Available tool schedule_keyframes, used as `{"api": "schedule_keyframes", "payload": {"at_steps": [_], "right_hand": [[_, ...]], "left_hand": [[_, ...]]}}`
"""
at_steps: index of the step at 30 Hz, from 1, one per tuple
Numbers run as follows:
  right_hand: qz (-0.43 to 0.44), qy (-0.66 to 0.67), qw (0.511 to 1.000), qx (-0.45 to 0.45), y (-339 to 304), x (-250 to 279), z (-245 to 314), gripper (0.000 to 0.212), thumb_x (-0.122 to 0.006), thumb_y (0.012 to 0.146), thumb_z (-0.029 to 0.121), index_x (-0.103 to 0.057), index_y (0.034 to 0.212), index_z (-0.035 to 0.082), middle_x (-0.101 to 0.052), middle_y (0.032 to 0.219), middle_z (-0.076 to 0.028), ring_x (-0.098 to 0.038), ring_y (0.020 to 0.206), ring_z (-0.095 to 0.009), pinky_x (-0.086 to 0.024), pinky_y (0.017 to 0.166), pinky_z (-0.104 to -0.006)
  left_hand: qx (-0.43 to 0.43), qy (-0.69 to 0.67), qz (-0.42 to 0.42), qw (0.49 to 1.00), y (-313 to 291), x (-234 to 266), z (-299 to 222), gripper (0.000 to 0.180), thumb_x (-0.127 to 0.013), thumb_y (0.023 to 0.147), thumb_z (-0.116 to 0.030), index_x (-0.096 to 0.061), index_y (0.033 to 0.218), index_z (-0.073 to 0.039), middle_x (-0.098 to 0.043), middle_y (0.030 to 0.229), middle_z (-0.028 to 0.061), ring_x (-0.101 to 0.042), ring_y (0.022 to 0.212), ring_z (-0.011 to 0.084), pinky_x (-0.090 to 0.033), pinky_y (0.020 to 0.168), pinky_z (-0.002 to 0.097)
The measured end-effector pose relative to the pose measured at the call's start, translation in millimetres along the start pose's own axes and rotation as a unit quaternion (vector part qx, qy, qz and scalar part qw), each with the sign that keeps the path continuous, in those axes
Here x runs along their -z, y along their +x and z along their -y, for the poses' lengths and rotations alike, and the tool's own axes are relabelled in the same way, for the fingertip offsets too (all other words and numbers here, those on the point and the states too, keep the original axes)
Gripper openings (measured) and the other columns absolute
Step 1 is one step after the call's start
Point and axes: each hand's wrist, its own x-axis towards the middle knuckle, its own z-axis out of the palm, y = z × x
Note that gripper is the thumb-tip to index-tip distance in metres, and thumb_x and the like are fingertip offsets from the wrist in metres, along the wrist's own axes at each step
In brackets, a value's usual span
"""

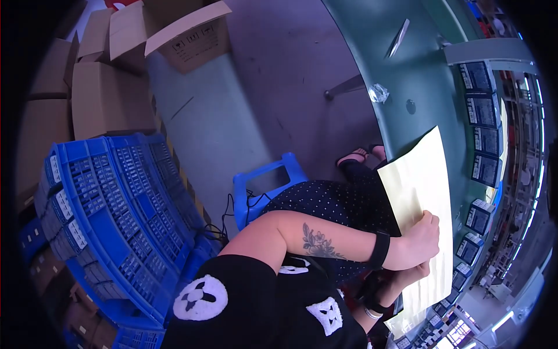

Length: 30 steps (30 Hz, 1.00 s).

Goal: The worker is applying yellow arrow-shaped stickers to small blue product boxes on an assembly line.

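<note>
A long pale yellow sheet [421,168], seemingly paper, stands tilted over the near edge of the green table [407,125]. My left hand [415,241], at the end of a bare forearm with a black wristband, has its fingers curled against the sheet's middle. Just below it, close to touching, my right hand [414,274] is also closed at the sheet and partly hidden by the left. The sheet's lower end reaches past my right wrist. Whether anything small is pinched between the fingers cannot be seen.
Small dark-and-white boxes [485,139] line the table's far side. A thin metal strip [398,38] and crumpled clear plastic [379,93] lie on the table. To my left are blue crates [96,192] full of small boxes, cardboard cartons [110,99] and a blue stool [244,180] with black cables.
</note>
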Motion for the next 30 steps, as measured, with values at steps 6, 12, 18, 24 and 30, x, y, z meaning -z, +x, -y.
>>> {"api": "schedule_keyframes", "payload": {"at_steps": [6,12,18,24,30], "right_hand": [[-0.023,-0.022,0.999,0.020,-1,4,-10,0.009,-0.063,0.085,-0.004,-0.058,0.079,-0.008,-0.060,0.068,0.001,-0.049,0.067,-0.006,-0.041,0.058,-0.0234],[0.004,-0.038,0.999,0.038,-4,20,-30,0.013,-0.066,0.083,-0.002,-0.064,0.095,-0.008,-0.069,0.092,-0.009,-0.058,0.075,-0.009,-0.046,0.065,-0.0232],[0.028,0.000,0.999,0.017,4,15,-2,0.024,-0.066,0.084,0.003,-0.066,0.106,-0.004,-0.065,0.117,-0.017,-0.060,0.112,-0.030,-0.048,0.092,-0.0390],[0.077,-0.029,0.991,0.108,9,31,-1,0.027,-0.069,0.082,0.008,-0.066,0.107,0.000,-0.064,0.118,-0.015,-0.053,0.121,-0.035,-0.042,0.099,-0.0448],[0.059,-0.034,0.988,0.138,2,39,-12,0.027,-0.071,0.080,0.009,-0.066,0.106,0.001,-0.063,0.119,-0.014,-0.052,0.123,-0.036,-0.040,0.101,-0.0451]], "left_hand": [[-0.026,-0.056,0.004,0.998,2,2,3,0.016,-0.062,0.073,-0.021,-0.071,0.073,-0.008,-0.067,0.077,0.0051,-0.060,0.081,0.0235,-0.044,0.080,0.0387],[-0.042,-0.161,-0.017,0.986,2,-7,2,0.014,-0.062,0.070,-0.020,-0.068,0.070,-0.008,-0.066,0.076,0.0052,-0.063,0.079,0.0213,-0.046,0.076,0.0359],[-0.059,-0.278,0.039,0.958,-5,23,42,0.009,-0.065,0.067,-0.008,-0.065,0.074,-0.002,-0.065,0.081,0.0093,-0.063,0.084,0.0251,-0.049,0.080,0.0372],[-0.210,-0.209,0.190,0.936,62,91,52,0.011,-0.067,0.076,-0.009,-0.064,0.082,0.000,-0.063,0.089,0.0108,-0.061,0.089,0.0294,-0.049,0.081,0.0395],[-0.165,-0.014,0.257,0.952,200,84,89,0.009,-0.070,0.074,-0.006,-0.065,0.081,-0.003,-0.063,0.091,0.0127,-0.061,0.093,0.0305,-0.049,0.079,0.0387]]}}
